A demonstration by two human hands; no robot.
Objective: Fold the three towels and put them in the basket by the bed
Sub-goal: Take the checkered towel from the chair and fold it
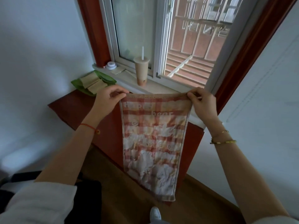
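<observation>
towel (153, 143) hanging, left hand (107, 98), right hand (202, 102) pinching corners

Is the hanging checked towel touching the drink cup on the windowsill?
Apart. The head view shows the towel held below the cup, with bare windowsill between them.

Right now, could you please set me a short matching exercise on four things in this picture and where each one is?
Things:
1. checked towel
2. drink cup
3. green cloth
4. white shoe

Places:
A. on the wooden floor
B. upright on the windowsill
C. hanging from both hands
D. on the red ledge, left

Pairs: 1-C, 2-B, 3-D, 4-A
</observation>
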